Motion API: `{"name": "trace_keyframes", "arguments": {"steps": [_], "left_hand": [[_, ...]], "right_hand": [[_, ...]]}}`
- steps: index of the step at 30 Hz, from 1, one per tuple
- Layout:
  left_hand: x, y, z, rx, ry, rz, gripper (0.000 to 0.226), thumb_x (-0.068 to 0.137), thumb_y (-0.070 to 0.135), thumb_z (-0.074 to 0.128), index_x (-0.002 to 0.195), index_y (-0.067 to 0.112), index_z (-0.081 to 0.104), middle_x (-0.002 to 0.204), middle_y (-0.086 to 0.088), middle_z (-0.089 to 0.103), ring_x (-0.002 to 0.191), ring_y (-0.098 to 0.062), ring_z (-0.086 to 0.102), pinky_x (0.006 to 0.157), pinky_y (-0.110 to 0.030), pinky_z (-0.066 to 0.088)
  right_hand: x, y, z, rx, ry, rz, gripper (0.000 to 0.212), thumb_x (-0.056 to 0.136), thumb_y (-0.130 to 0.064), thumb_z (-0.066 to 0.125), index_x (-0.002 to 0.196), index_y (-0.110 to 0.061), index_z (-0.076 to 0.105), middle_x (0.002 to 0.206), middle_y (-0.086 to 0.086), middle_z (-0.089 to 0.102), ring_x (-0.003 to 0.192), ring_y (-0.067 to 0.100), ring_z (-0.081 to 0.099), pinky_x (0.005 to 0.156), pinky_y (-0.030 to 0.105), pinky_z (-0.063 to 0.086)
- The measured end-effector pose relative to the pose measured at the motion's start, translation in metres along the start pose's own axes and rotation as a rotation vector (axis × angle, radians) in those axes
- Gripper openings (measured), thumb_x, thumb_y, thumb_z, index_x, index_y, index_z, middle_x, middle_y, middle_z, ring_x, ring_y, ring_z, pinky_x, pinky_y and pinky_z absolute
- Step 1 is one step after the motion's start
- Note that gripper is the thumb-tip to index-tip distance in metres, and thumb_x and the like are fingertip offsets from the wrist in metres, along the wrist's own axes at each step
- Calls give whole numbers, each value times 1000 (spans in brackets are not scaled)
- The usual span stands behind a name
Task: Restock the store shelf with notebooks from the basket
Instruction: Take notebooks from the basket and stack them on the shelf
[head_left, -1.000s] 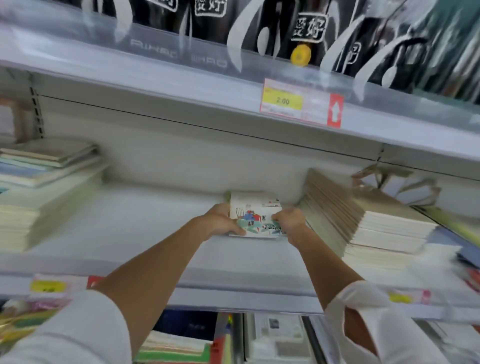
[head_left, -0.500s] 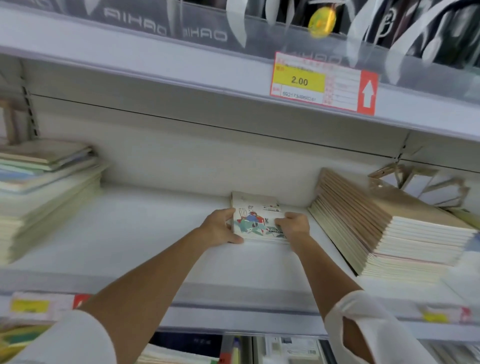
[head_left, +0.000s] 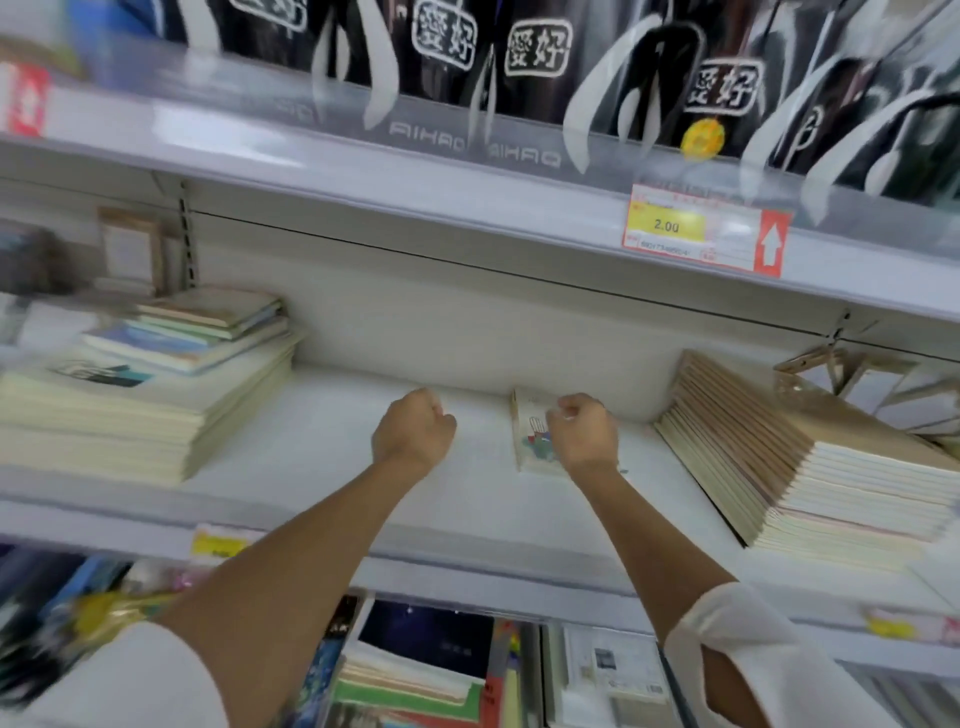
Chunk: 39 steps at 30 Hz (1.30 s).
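On middle shelf (head_left: 337, 447), between pale stack (head_left: 130, 415) and tan stack (head_left: 779, 457), notebook (head_left: 530, 436) lay flat. Left hand (head_left: 413, 431) curled, empty, just beside it. Right hand (head_left: 582, 436) curled over notebook's right edge; grip I could not tell. I judged placement nearly done; next: let go, fetch more from basket, unseen.

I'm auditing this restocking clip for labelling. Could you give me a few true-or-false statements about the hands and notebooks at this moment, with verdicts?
1. The left hand holds the illustrated notebook. False: its fingers curl on nothing, and it is apart from the notebook, on its left.
2. The illustrated notebook lies on the shelf. True.
3. The brown-covered stack sits to the notebook's left. False: it sits to its right.
4. The right hand partly covers the notebook in this view. True.
5. The price tag reads 5.00. False: it reads 2.00.
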<state>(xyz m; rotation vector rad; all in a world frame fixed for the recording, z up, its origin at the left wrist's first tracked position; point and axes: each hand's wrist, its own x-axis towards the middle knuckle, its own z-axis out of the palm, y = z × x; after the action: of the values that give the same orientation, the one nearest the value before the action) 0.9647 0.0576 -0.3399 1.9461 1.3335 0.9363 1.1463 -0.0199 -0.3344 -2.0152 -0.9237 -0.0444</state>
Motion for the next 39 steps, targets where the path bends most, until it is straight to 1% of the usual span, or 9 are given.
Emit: {"name": "trace_keyframes", "arguments": {"steps": [2,5,13,18,23,27,30,32,39], "left_hand": [[-15,-15,-35,45,106,13,12,81,14,52,70,18,52,70,2,56,68,-24,55,59,-25,38],[-42,-49,-85,-34,204,-70,21,77,10,53,59,16,43,59,1,46,60,-25,46,54,-25,33],[-137,-192,-209,0,366,-324,25,83,11,57,61,14,45,61,-4,48,60,-25,46,56,-30,35],[-207,-282,-271,60,450,-520,23,84,13,53,64,12,44,61,-6,48,60,-27,47,56,-32,38],[-277,-364,-312,52,494,-710,14,79,13,56,66,12,53,66,-8,57,72,-32,55,59,-30,40],[-331,-429,-332,85,482,-876,9,77,13,57,70,9,61,73,-13,65,76,-31,60,70,-32,49],[-371,-471,-336,66,438,-1022,12,79,15,63,72,5,64,73,-15,63,76,-31,61,66,-29,43],[-396,-497,-336,51,449,-1123,16,78,17,64,74,2,65,71,-15,62,78,-34,64,64,-30,44],[-480,-551,-324,43,508,-1451,33,79,13,62,107,-4,60,103,-22,63,94,-38,61,75,-35,49]], "right_hand": [[-31,-32,7,0,-58,-79,17,84,-20,57,84,-10,71,80,7,69,82,28,66,66,25,42],[-82,-75,26,-54,-62,-371,18,80,-16,56,69,-8,68,74,8,67,77,26,59,73,30,47],[-241,-165,109,68,-321,-725,11,82,-14,59,73,-10,65,75,4,64,77,18,52,66,30,42],[-337,-196,171,60,-588,-739,24,83,-18,53,59,-18,48,58,-6,48,62,15,47,56,31,37],[-427,-191,238,18,-881,-676,18,84,-19,57,67,-15,57,70,3,60,64,20,55,58,34,48],[-485,-170,279,-65,-1096,-633,29,87,-20,53,59,-21,45,62,-1,46,60,23,44,60,34,41],[-511,-149,304,-167,-1250,-562,8,87,-19,57,81,-18,63,85,5,64,81,28,59,72,35,51],[-521,-137,316,-214,-1308,-517,13,88,-21,60,97,-16,67,103,5,67,93,27,63,80,37,54],[-558,-124,342,-254,-1420,-471,18,88,-14,58,103,-14,67,108,4,66,102,24,62,87,34,52]]}}
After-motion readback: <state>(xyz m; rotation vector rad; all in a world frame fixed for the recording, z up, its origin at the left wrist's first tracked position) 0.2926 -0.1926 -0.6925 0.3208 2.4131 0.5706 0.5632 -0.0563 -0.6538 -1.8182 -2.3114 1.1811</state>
